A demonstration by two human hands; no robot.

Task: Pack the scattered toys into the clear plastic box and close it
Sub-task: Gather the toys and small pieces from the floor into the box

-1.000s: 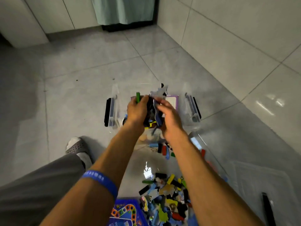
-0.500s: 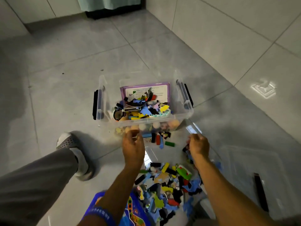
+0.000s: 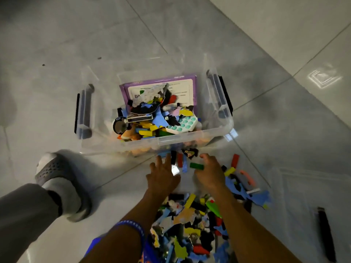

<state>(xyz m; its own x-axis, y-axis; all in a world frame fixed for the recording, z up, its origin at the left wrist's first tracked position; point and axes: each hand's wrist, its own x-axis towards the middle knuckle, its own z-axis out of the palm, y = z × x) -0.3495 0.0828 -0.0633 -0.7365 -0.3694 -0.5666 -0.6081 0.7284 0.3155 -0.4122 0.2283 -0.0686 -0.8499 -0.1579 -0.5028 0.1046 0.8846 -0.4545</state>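
A clear plastic storage box (image 3: 218, 130) with black side latches stands open on the grey tiled floor (image 3: 57, 54) in the middle of the frame. It is partly filled with mixed toy pieces (image 3: 152, 120), among them a white-and-teal bubble popper (image 3: 182, 125) near its front right and a purple-edged card (image 3: 188, 88) leaning against the far wall.

Just below the box's near wall, the left hand (image 3: 162, 177) lies low over the floor with fingers stretched forward and spread, gripping nothing. The right hand (image 3: 209, 172) is beside it, fingers bent downward; a small green rectangular block (image 3: 196, 166) sits at its fingertips, but whether they pinch it cannot be told.

A heap of scattered colourful flat toy pieces and blocks (image 3: 190, 224) covers the floor in the lower centre, beneath both forearms. The transparent lid (image 3: 303, 205) with a black latch lies at the lower right. A foot in a grey perforated slipper (image 3: 57, 177) rests at the left.
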